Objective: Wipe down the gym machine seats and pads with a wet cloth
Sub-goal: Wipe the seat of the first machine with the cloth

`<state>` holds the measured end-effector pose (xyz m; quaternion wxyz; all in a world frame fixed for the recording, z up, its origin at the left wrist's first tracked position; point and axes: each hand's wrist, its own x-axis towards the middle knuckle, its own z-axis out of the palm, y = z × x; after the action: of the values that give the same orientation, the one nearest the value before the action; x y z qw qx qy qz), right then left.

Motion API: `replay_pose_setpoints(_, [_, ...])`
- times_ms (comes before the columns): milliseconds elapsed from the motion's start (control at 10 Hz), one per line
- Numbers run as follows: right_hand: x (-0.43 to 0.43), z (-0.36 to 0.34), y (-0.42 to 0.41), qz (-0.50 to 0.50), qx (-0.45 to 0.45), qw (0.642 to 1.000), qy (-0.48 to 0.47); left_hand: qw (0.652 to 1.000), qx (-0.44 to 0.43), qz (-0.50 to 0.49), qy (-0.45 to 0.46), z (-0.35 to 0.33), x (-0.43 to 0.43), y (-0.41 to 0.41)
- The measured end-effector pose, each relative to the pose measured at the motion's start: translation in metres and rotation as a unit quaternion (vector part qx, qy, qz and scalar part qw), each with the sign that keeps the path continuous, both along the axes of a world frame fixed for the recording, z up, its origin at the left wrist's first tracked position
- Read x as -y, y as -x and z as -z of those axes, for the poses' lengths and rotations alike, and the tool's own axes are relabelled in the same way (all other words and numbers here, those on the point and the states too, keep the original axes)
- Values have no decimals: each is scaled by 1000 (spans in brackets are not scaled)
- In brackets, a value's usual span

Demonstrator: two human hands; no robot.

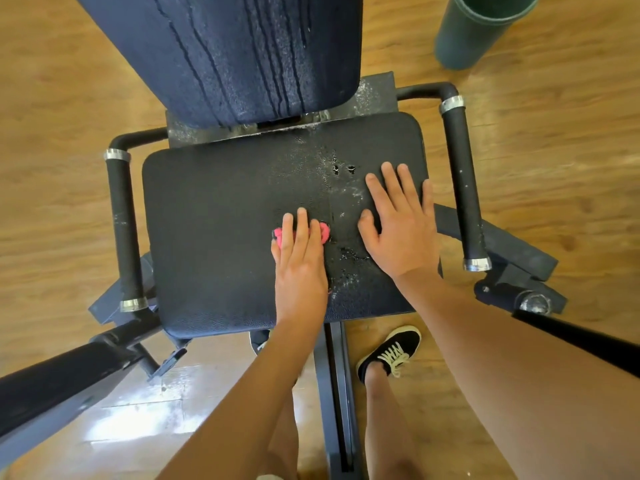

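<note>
Left hand (299,258) is flat on the pink cloth (325,232), fingers straight, pressing it into the middle of the black seat pad (214,237). Right hand (398,226) lies open beside it, palm down on the wet right side of the seat. Water streaks run down the backrest pad (242,53).

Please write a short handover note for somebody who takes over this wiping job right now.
Left hand: flat, pressing the pink cloth on the seat pad.
Right hand: flat on the seat's right side, holding nothing.
Done: back pad wet with streaks; seat's right half wet.
Left: seat's left half looks dry.
Green bucket stands on the floor beyond the seat, right.
</note>
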<state>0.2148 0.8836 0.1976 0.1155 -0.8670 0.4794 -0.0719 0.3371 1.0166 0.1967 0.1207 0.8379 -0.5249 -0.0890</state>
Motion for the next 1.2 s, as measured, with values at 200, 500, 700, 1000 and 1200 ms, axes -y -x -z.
replay_pose_setpoints(200, [0, 0, 0, -1, -1, 1000, -5, 1000, -2, -29, -7, 0, 44, -19])
replay_pose_setpoints(500, [0, 0, 1, 1, 14, 1000, 4, 999, 9, 0, -39, -2, -18, 13])
replay_pose_setpoints(700, [0, -2, 0, -2, 5, 1000, 1, 998, 24, 19, -48, -6, 11, -4])
replay_pose_setpoints(1000, [-1, -3, 1, 0, 2, 1000, 1, 1000, -2, -11, -27, -5, -1, 3])
replay_pose_setpoints(1200, [-1, -3, 0, 0, 4, 1000, -5, 998, -19, 3, -67, -7, -42, 31])
